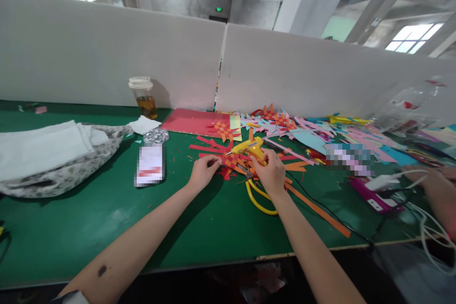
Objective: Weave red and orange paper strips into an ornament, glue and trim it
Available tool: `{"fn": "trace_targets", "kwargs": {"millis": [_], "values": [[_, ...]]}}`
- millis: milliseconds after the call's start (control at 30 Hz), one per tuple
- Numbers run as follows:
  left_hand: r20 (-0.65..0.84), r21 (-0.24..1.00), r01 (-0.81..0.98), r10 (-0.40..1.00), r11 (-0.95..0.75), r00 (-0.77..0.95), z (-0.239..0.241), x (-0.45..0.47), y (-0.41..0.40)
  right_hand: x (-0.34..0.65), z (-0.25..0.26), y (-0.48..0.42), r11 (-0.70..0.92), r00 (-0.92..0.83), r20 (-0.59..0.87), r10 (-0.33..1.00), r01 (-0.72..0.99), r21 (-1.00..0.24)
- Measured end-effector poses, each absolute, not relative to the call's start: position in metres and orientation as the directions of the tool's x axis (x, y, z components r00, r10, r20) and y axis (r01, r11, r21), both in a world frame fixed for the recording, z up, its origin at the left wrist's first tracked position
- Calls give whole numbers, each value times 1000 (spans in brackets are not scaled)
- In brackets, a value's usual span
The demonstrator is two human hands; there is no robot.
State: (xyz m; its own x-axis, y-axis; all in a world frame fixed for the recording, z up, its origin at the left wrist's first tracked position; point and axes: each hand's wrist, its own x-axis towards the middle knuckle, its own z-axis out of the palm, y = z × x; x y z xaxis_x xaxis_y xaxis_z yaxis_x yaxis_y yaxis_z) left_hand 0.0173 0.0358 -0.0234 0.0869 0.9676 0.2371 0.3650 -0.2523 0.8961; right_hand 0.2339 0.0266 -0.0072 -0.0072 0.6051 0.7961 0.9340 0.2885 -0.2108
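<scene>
My right hand (271,172) is closed round a yellow glue gun (248,146), whose nozzle points left at a woven red and orange paper piece (231,159) on the green table (107,209). My left hand (204,171) pinches the left edge of that paper piece, fingers curled. Yellow-handled scissors (258,197) lie just under my right wrist. Long orange paper strips (317,209) run out to the right.
A heap of finished coloured paper pieces (281,121) and a red sheet (192,121) lie behind. A jar with amber liquid (144,96), a patterned cloth bag (71,161), a tin of small bits (156,136), a power strip (374,194) with cables, and another person's arm (438,194) at the right.
</scene>
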Motion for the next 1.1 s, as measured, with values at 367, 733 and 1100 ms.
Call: {"fn": "trace_targets", "kwargs": {"millis": [367,733,1100], "values": [[226,936,253,968,-246,105,14,28,10,213,27,7,174,356,598,718,740,-650],[-215,712,-642,959,284,186,11,89,-4,171,24,-23,276,197,401,894,464,-842],[-74,864,-490,992,114,100,2,97,-2,224,33,16,248,334,110,936,-404,-880]]}}
